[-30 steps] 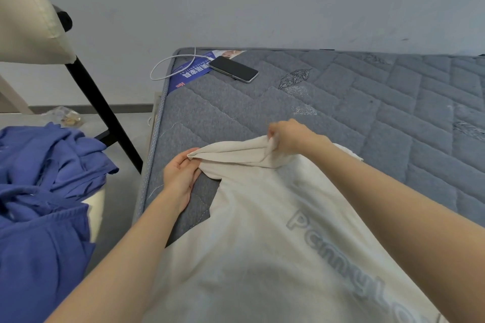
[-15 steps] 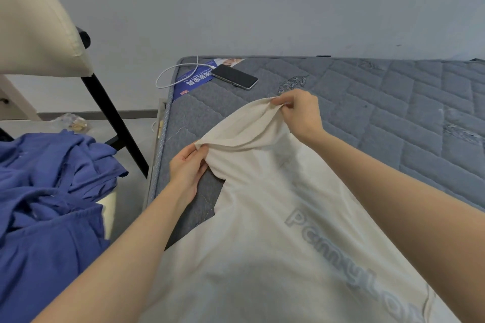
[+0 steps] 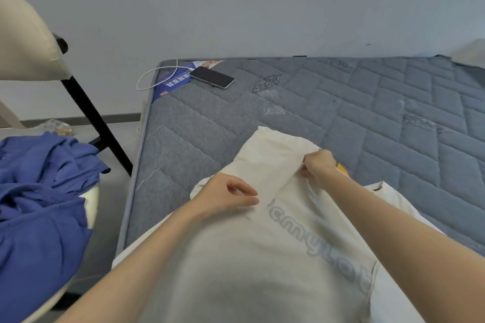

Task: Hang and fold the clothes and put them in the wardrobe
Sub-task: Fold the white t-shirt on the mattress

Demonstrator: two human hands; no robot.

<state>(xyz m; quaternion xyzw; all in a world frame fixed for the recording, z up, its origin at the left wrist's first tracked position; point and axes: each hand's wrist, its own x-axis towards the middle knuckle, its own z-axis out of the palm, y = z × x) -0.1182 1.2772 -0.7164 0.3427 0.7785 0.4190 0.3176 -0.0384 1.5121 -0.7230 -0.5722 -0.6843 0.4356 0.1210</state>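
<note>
Currently T-shirt (image 3: 262,257) lies near mattress (image 3: 341,113) left edge, sleeve (image 3: 270,162) folded inward. R hand (image 3: 319,165) fingers pinch sleeve hem; L hand (image 3: 223,196) fingers curl on fold, grip unclear. Risk: uneven pull skews fold; fabric at edge may slide off.

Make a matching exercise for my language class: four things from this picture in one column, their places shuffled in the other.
1. phone
2. blue clothes
3. cream shirt
4. white cable

A. heaped on the chair
B. looping past the mattress edge
C. spread out under the left hand and right hand
D. flat on the mattress's far corner

Pairs: 1-D, 2-A, 3-C, 4-B.
</note>
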